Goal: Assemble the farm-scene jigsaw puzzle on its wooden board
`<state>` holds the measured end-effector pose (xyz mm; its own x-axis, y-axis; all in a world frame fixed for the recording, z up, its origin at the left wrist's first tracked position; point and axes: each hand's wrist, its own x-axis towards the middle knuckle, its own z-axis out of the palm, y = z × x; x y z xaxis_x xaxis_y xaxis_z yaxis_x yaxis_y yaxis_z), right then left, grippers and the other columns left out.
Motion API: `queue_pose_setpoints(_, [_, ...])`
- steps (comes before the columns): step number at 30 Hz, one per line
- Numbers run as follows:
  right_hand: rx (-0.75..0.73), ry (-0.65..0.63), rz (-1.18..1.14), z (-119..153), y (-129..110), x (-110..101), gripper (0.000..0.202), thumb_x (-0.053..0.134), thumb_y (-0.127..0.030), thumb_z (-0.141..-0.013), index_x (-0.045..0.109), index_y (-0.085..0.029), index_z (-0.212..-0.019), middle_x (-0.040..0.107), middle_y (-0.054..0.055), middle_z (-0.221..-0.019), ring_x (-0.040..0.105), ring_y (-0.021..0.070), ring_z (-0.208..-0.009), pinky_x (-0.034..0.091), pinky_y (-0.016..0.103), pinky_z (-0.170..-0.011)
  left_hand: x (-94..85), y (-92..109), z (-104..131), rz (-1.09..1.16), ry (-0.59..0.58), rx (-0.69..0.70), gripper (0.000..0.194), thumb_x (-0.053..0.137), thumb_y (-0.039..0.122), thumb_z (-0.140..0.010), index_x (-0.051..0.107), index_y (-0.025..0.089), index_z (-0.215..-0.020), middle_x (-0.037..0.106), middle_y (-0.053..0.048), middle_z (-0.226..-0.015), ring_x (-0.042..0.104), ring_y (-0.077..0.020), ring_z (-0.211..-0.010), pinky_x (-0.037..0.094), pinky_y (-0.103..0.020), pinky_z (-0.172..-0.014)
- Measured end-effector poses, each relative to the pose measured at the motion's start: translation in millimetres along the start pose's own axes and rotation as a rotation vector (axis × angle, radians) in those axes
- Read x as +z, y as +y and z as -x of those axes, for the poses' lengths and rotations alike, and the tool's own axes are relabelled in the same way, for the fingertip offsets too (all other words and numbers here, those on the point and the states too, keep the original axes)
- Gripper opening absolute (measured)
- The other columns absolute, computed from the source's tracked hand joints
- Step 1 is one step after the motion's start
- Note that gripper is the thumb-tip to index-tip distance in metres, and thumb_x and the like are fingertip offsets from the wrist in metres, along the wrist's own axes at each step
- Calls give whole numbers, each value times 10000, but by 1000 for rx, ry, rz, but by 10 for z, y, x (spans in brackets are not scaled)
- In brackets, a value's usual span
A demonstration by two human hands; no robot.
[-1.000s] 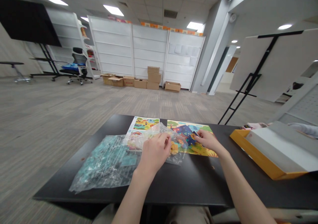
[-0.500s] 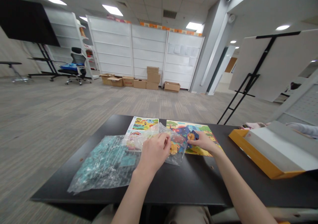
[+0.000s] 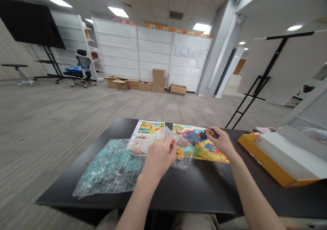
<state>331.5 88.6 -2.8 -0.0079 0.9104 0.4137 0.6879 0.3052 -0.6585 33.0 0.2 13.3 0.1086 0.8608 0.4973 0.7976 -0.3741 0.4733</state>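
My left hand (image 3: 161, 154) is closed on a clear plastic bag (image 3: 165, 133), with an orange-yellow puzzle piece (image 3: 180, 152) showing at the bag's right side. In my right hand (image 3: 221, 142) is a dark blue puzzle piece (image 3: 213, 132) with an orange patch, held above the right part of a colorful picture board (image 3: 196, 153). Dark blue pieces (image 3: 192, 137) lie on the board beside the bag. A printed picture sheet (image 3: 135, 131) is partly covered by the bag. Left of my left hand lies a larger clear bag of teal pieces (image 3: 106, 165).
An open yellow box (image 3: 268, 162) with a white inside stands on the black table (image 3: 189, 192) at the right. Small brown bits (image 3: 220, 173) lie on the tabletop. Beyond the table are cardboard boxes (image 3: 158, 80), an office chair (image 3: 81, 70) and a board on a stand (image 3: 283, 66).
My right hand has moved right and slightly up with the dark blue piece, away from the bag, uncovering more of the board. My left hand keeps its grip on the bag.
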Motion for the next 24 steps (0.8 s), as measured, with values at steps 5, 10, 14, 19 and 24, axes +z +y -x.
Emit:
queue_pose_setpoints(5, [-243, -335, 197, 59, -90, 137, 245, 541, -402, -902, 685, -204, -903, 723, 84, -910, 643, 238, -821, 468, 339, -758, 22, -18, 0, 0, 2, 15, 166, 513, 233, -965, 678, 236, -946, 733, -9, -849, 684, -167, -761, 458, -263, -689])
queue_pose_setpoints(10, [-240, -539, 267, 118, -139, 221, 389, 443, -492, -983, 632, -208, -796, 674, 53, -791, 567, 206, -728, 402, 309, -694, 2, -9, -6, -10, -15, -4, 145, 533, 227, -958, 677, 233, -954, 735, -9, -850, 692, -177, -781, 451, -266, -691])
queue_pose_setpoints(14, [-176, -593, 223, 128, -164, 209, 489, 364, -546, -1011, 601, -209, -747, 623, 27, -732, 538, 193, -703, 399, 302, -689, 1, 8, -13, -15, -22, 2, 154, 528, 222, -960, 680, 229, -939, 731, -7, -832, 694, -180, -778, 446, -268, -684])
queue_pose_setpoints(19, [-187, -623, 194, 131, -152, 208, 454, 392, -512, -1011, 638, -204, -785, 648, 32, -765, 551, 195, -723, 401, 310, -704, 12, 8, -24, -10, -21, 12, 158, 525, 219, -962, 679, 227, -928, 732, -7, -835, 692, -174, -774, 436, -263, -673])
queue_pose_setpoints(24, [-262, -427, 252, 103, -103, 279, 388, 428, -433, -997, 705, -193, -870, 664, 96, -909, 584, 236, -859, 433, 351, -803, -1, 0, -21, -14, -11, -6, 147, 532, 218, -955, 675, 223, -922, 726, -2, -822, 687, -174, -752, 424, -264, -660])
